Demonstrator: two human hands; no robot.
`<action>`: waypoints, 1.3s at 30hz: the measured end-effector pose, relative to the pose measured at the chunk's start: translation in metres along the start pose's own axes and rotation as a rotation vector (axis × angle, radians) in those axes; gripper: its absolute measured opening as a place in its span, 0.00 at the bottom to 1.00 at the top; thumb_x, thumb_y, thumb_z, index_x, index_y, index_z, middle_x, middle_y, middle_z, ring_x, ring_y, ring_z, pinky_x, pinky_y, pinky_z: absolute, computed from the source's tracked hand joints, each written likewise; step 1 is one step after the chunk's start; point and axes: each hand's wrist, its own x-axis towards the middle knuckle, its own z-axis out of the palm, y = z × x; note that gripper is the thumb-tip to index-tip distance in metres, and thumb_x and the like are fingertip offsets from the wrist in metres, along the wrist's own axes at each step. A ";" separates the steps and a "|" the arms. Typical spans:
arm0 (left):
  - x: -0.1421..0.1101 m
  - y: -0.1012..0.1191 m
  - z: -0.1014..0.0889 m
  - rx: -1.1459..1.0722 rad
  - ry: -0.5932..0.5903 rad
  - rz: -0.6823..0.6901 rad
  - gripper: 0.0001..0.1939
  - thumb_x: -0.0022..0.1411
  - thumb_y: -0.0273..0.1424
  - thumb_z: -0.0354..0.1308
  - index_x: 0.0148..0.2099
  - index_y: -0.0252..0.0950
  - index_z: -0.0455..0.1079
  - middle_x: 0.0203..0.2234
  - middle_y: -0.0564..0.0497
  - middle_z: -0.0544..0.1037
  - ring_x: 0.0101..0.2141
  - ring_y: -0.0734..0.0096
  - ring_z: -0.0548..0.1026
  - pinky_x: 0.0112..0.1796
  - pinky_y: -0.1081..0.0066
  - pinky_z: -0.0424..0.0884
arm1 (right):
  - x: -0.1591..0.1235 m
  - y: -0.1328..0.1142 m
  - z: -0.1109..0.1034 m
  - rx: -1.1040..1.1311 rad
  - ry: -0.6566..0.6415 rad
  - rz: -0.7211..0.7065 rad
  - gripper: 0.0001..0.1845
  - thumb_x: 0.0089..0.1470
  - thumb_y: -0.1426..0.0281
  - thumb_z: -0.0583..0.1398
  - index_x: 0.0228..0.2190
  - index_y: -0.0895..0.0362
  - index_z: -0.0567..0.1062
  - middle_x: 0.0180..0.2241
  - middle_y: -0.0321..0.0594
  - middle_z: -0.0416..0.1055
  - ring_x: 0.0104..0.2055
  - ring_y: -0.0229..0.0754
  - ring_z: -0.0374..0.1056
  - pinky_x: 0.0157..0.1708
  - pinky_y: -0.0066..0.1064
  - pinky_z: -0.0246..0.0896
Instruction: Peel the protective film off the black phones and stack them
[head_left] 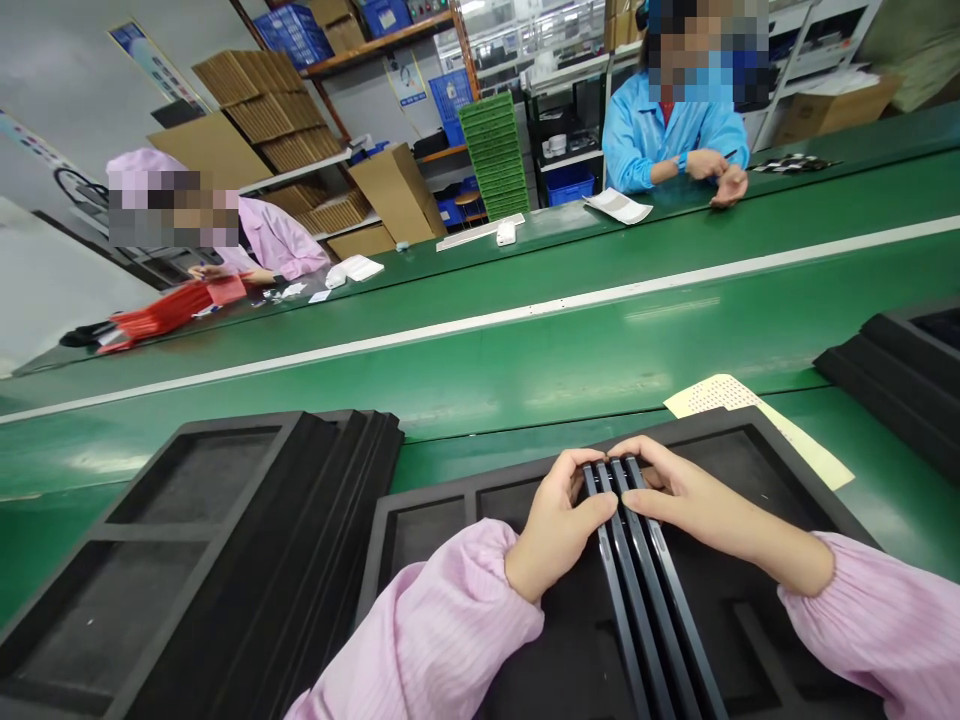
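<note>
Several slim, dark flat devices with shiny metallic edges (651, 600) stand on edge side by side above a black foam tray (559, 640). My left hand (564, 520) is closed around the far end of the devices from the left, thumb on the near side and fingers over the top. From the right, my right hand (679, 500) grips the same end, its thumb close to the left thumb. Narrow gaps show between the devices. Their near ends run out of the bottom of the view, and what kind of device they are does not show.
Stacked black foam trays (300, 560) stand at the left, more foam trays (900, 375) at the right edge. A yellow label sheet (817, 450) lies behind my tray on the green bench (480, 375). Across it sit two co-workers, in pink (281, 235) and blue (628, 135).
</note>
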 end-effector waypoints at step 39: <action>-0.003 -0.009 -0.013 0.251 -0.262 0.065 0.45 0.50 0.36 0.60 0.64 0.32 0.40 0.58 0.39 0.55 0.59 0.52 0.54 0.58 0.57 0.50 | -0.011 0.003 -0.012 -0.097 -0.148 -0.044 0.44 0.45 0.62 0.59 0.59 0.56 0.46 0.53 0.50 0.55 0.43 0.46 0.64 0.38 0.39 0.63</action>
